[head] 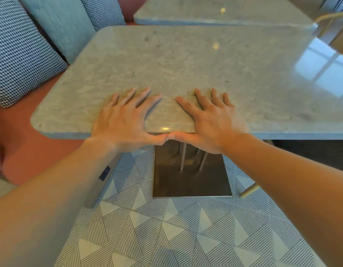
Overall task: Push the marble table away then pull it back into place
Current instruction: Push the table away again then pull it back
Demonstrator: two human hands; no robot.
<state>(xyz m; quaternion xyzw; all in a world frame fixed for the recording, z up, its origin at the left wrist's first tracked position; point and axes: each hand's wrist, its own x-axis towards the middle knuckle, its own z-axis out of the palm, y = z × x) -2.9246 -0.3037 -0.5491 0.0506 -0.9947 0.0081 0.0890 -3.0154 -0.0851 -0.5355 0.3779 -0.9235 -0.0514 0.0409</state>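
Note:
The grey marble table [186,64] fills the middle of the view, a rectangular slab with rounded corners on a dark square metal base [191,178]. Both of my hands are on its near edge. My left hand [126,120] lies flat on the top with fingers spread and its thumb hooked along the edge. My right hand [211,122] mirrors it just to the right. The two thumb tips touch below the slab's rim.
A second marble table [215,12] stands just beyond the far edge. To the left, a red-brown bench [31,151] carries checked and teal cushions [18,60]. A pale chair leg [249,189] stands right of the base on the patterned tile floor [166,228].

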